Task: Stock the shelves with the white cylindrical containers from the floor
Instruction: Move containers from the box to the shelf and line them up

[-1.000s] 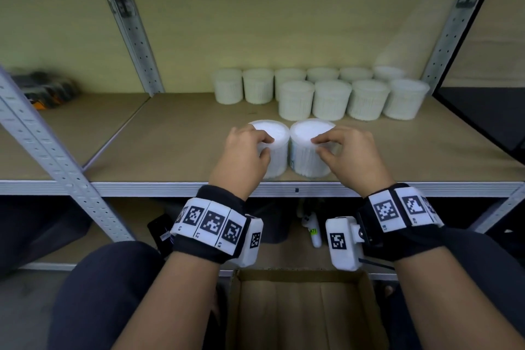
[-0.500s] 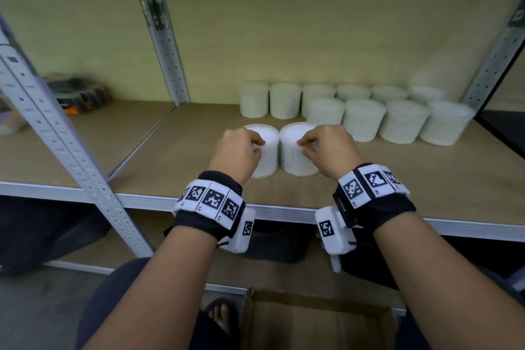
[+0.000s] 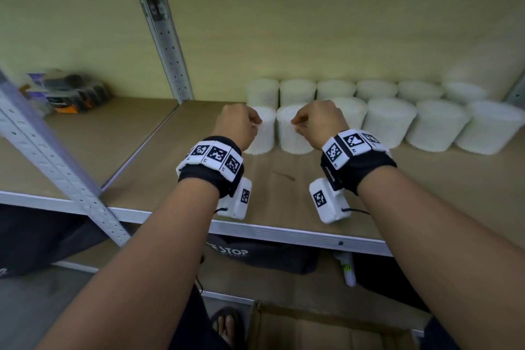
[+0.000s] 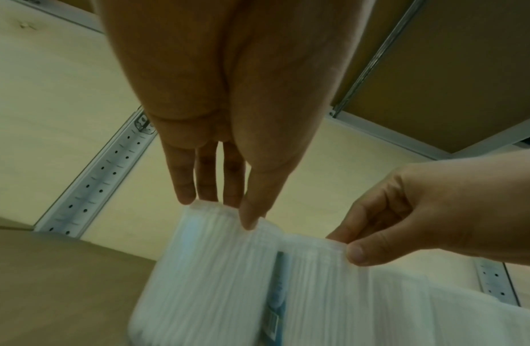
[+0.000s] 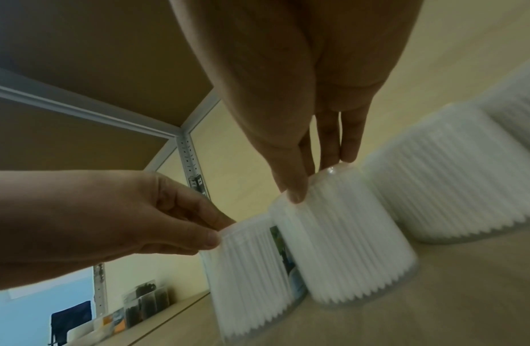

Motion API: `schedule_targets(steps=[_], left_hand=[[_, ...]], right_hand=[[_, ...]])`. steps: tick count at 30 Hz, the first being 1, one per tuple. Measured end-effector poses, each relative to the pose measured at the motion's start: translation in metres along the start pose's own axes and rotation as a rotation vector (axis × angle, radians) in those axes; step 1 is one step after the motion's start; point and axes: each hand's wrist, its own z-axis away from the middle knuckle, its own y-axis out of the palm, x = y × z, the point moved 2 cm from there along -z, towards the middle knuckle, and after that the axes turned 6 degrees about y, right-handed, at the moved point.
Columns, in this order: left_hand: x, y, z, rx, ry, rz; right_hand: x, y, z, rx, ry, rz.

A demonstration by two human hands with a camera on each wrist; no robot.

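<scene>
Two white ribbed cylindrical containers stand side by side on the wooden shelf [image 3: 284, 179]. My left hand [image 3: 257, 125] pinches the top rim of the left container [image 3: 264, 136]. My right hand [image 3: 295, 122] pinches the rim of the right container [image 3: 292, 136]. In the left wrist view the left hand [image 4: 219, 210] has its thumb and fingertips on its container [image 4: 210, 269]. In the right wrist view the right hand [image 5: 320, 185] grips its container [image 5: 340, 245] the same way. Both containers sit at the left end of the front row of containers [image 3: 389, 119], in front of the back row [image 3: 298, 89].
A perforated metal upright [image 3: 162, 28] stands behind on the left and another post [image 3: 56, 167] slants across the near left. Dark packages [image 3: 65, 94] lie on the neighbouring shelf. Below are a dark bag [image 3: 255, 253], a cardboard box [image 3: 326, 329] and a sandalled foot [image 3: 227, 324].
Both hands have slid the two containers from the shelf's front edge back to the rows of containers. My view has shifted forward and up.
</scene>
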Motion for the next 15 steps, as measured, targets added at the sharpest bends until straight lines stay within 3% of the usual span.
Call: schedule_targets(steps=[15], left_hand=[[0.012, 0.011, -0.037, -0.002, 0.043, 0.024]], right_hand=[[-0.006, 0.012, -0.035, -0.035, -0.036, 0.011]])
